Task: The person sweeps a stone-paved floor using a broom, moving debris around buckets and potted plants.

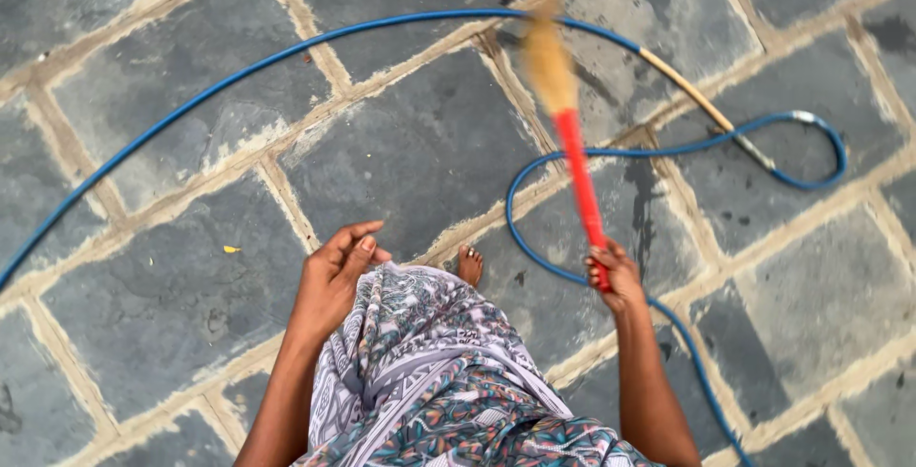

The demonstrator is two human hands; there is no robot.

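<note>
The right hand (618, 274) has its grip wrapped tight around the lower end of a broom (572, 143), fingers curled about the red handle so that only the very butt shows below the fist. From that grip the handle runs up and slightly to the left, away from the person, ending in a straw-coloured brush head that is blurred (so the bristles themselves cannot be made out). The left hand (334, 278) holds nothing; its grip is loose and half open, fingers gently bent, thumb lying along the forefinger, the hand resting against the patterned cloth (429, 381) of the person's garment at about hip level. Between the two hands, a little ahead of the cloth's edge, a bare foot (469, 265) stands on the floor (172, 333), which is paved in large dark grey stone slabs with pale, sandy joints. A blue hose (286, 52) sweeps in a wide arc far beyond both grips, passing behind the brush head, then turns tan for a stretch and loops back on the right; a second curve of it comes round just left of the right hand and runs on beneath the right wrist and forearm. Well out from the left grip, a tiny yellow scrap (230, 249) lies on a slab.
</note>
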